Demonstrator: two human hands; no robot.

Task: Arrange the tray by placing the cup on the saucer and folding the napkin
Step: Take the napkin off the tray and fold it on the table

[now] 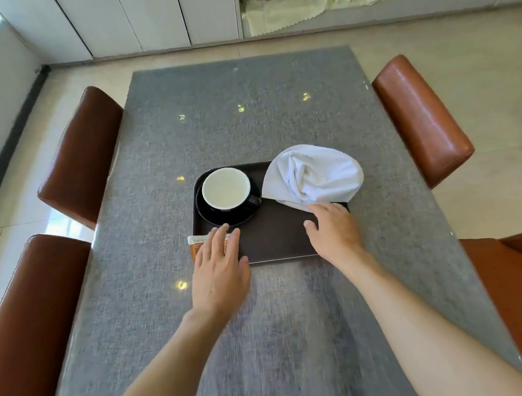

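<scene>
A dark brown tray (275, 240) lies on the grey table. At its left end a black cup (225, 188) with a white inside stands on a black saucer (224, 220). A crumpled white napkin (312, 174) covers the tray's far right corner and hangs over its edge. My right hand (333, 228) rests on the tray's right side, fingertips touching the napkin's near edge. My left hand (218, 267) hovers flat with fingers spread over the tray's near left corner, above an orange packet (195, 245). It holds nothing.
The grey table (248, 121) stretches away ahead of the tray. Brown leather chairs stand at both sides: two on the left (77, 158) and two on the right (421, 118). White cabinets line the far wall.
</scene>
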